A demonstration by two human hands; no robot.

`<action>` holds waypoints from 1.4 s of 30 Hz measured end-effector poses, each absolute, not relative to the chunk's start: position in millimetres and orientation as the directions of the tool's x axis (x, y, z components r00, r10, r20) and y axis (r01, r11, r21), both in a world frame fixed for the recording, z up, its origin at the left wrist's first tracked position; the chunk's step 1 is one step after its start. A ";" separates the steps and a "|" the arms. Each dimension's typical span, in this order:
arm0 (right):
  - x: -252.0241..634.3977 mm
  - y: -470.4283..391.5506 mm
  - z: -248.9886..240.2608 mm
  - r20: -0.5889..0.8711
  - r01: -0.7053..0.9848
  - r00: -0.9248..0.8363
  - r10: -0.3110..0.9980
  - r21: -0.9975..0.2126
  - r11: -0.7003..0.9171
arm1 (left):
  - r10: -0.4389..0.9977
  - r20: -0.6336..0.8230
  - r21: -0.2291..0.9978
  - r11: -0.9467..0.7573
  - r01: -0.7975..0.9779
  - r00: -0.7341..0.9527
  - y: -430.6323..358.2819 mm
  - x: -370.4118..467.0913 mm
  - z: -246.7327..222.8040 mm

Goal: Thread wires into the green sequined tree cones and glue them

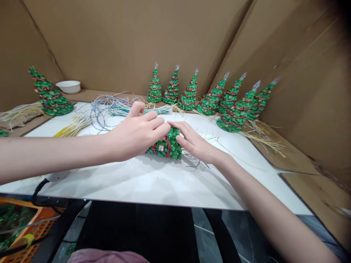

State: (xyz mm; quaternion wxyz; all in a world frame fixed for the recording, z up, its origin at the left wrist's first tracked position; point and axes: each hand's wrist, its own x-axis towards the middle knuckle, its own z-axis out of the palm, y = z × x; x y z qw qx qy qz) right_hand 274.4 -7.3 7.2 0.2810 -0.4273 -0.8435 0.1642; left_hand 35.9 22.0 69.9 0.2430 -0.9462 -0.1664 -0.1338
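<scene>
A small green Christmas tree (174, 144) with a red garland and a square sparkly ornament lies on its side on the white tabletop (153, 182). My left hand (148, 129) bends over it, fingers curled and pressed together at its upper side, covering much of it. Whatever those fingertips pinch is hidden. From the right, my right hand (196, 144) holds the tree's wide end between thumb and fingers. Its index fingertip comes close to my left fingertips. Thin wires (196, 160) stick out from the tree's base, under my right hand.
Several finished-looking trees (188, 93) stand along the cardboard wall (137, 40); another tree (52, 95) leans at left beside a white bowl (69, 87). Bundled wires (74, 124) and tangled light strings (109, 104) lie behind my hands. An orange basket (38, 223) sits below the table's left edge.
</scene>
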 end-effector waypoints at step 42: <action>268.2 -13.3 5.9 0.359 0.666 -0.440 0.823 -0.484 0.567 | 0.459 0.185 -0.437 -0.753 0.492 0.869 2.6 31.9 77.1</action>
